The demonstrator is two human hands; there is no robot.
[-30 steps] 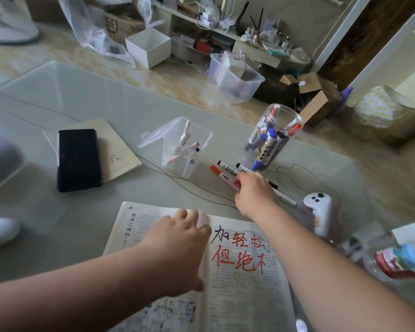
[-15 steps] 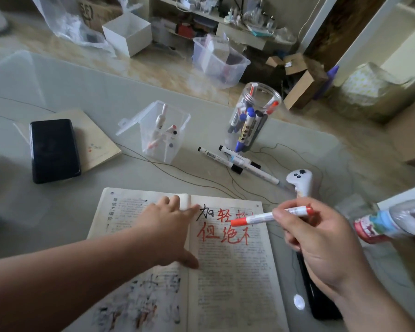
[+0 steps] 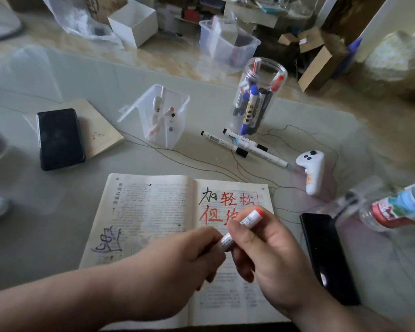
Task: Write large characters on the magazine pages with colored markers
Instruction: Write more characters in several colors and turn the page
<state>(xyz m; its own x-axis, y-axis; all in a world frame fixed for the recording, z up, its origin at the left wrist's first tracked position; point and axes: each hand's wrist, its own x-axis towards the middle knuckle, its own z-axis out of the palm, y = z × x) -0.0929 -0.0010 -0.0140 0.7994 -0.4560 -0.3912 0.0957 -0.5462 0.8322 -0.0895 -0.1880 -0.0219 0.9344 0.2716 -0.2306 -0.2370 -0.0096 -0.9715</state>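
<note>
Plainly, the right hand (image 3: 271, 255) has its grip curled round the barrel of the red marker (image 3: 248, 220), thumb and fingers wrapped about the white middle, with the orange-red end poking out past the knuckles; the left hand (image 3: 177, 264) pinches the nearer end, which is hidden inside its fingers, so I cannot tell whether the cap is on or off; both hands hover above the right page of the open magazine (image 3: 153, 212), which lies flat on the desk (image 3: 22, 236) just in front of the person.

The step in hand looks like uncapping; to do it well, hold the barrel firm in the right grip, pull straight along the marker's length rather than levering sideways, and keep the tip clear of paper and fingers until the cap is set aside; the second red row appears unfinished, so the tip should land just after its last character.

The marker is slim and white-bodied with printed lettering; the magazine is yellowed, dense with small type, carrying one large black character (image 3: 207, 196) and large red characters (image 3: 228, 198) in two rows at the top of the right page, partly covered by the hands; a black scrawl (image 3: 108, 240) sits low on the left page.
</note>
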